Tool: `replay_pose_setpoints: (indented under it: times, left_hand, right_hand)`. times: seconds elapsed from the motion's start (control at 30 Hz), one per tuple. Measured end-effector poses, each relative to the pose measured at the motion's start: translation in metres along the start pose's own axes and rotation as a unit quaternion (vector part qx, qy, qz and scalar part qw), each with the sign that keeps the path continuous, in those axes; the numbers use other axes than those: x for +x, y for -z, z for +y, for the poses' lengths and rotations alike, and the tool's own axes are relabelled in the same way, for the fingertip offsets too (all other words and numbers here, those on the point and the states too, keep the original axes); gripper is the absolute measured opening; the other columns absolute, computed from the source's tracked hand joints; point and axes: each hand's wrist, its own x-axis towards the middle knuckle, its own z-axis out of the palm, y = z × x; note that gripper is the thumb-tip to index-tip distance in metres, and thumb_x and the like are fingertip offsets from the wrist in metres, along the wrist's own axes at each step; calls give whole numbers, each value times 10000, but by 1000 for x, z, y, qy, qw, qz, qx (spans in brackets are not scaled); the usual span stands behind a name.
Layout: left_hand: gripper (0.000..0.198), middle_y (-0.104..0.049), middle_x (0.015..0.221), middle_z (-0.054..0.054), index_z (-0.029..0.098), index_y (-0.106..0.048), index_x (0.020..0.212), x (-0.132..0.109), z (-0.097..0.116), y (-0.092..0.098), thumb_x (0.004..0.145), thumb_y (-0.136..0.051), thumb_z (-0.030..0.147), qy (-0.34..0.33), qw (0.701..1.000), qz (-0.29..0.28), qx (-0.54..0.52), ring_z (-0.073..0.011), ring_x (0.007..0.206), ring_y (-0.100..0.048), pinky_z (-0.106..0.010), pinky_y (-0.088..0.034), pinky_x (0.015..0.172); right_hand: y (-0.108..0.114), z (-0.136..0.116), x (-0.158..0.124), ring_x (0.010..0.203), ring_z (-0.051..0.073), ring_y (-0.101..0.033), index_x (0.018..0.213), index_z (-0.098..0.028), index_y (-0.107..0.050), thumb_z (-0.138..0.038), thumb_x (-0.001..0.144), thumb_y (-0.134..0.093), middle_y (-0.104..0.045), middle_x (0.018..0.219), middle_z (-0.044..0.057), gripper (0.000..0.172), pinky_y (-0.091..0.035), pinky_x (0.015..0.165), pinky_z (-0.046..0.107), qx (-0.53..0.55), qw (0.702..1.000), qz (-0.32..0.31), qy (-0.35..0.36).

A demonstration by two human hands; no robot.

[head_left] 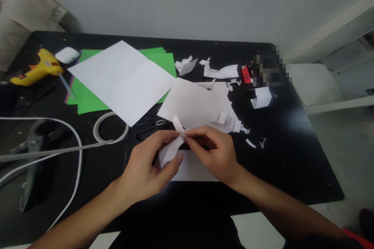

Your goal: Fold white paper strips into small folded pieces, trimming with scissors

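Near the front of the black table, my left hand [152, 163] is closed around a folded piece of white paper [170, 151], its thumb along the near side. A narrow end of that paper sticks up past the fingertips. My right hand [214, 149] pinches the same paper from the right, fingertips meeting those of the left. Below both hands lies a white paper sheet [194, 169]. Just beyond them is a larger cut sheet [195, 103] with small folded paper strips [226, 120] on its right part.
Green sheets [93, 101] lie under a white square sheet [122, 79] at the back left. A yellow glue gun [43, 68], a roll of white strip [96, 134] and a white cable [80, 159] occupy the left. Paper scraps [223, 72] and a red lighter [246, 74] sit back right.
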Motion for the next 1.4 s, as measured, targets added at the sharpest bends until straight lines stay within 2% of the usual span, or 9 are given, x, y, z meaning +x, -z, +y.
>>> replay_pose_setpoints:
  times: [0.2, 0.4, 0.63, 0.9, 1.17, 1.4]
  left_hand:
    - [416, -735, 1233, -93, 226, -614, 1315, 1, 3, 1, 911, -711, 233, -29, 1000, 5, 8, -245, 1068, -727, -387, -611, 919]
    - [440, -738, 1277, -109, 213, -627, 1330, 2, 4, 0, 902, -728, 235, -54, 998, 17, 23, -271, 1141, -722, -414, -599, 995]
    - [443, -733, 1297, -122, 190, -639, 1337, 1, 5, 0, 903, -722, 211, -70, 997, 21, 26, -271, 1174, -716, -405, -593, 1024]
    - [543, -694, 1374, -131, 193, -587, 1437, -1, 2, 1, 909, -699, 244, -71, 997, 1, 21, -290, 1245, -681, -421, -584, 1053]
    - [618, -682, 1405, -119, 219, -537, 1499, -4, 0, 0, 910, -714, 275, -44, 999, -5, 4, -273, 1221, -699, -366, -618, 990]
    - [633, -724, 1332, -130, 227, -486, 1535, -5, 2, 2, 939, -692, 280, 23, 993, -57, -104, -277, 1098, -759, -380, -658, 904]
  right_hand:
    - [1, 1, -1, 784, 169, -779, 949, -212, -785, -133, 891, -758, -789, 878, 27, 103, -660, 695, 273, -11, 999, 18, 31]
    - [0, 1, -2, 753, 164, -767, 940, -190, -786, -102, 889, -745, -786, 854, 38, 110, -646, 672, 271, -33, 997, 25, 66]
    - [1, 0, -1, 759, 163, -768, 962, -203, -792, -102, 897, -734, -790, 868, 34, 134, -647, 668, 266, -31, 996, 27, 75]
    - [1, 1, -1, 816, 166, -779, 996, -204, -788, -91, 911, -724, -805, 917, 42, 155, -652, 717, 274, -46, 995, 18, 82]
    - [1, 0, 0, 872, 165, -770, 1078, -231, -762, -92, 932, -688, -785, 1007, 43, 215, -682, 762, 288, -49, 995, 3, 92]
    - [0, 5, -1, 901, 171, -758, 1089, -228, -750, -62, 911, -694, -764, 1009, 46, 250, -686, 787, 297, -46, 994, 25, 98]
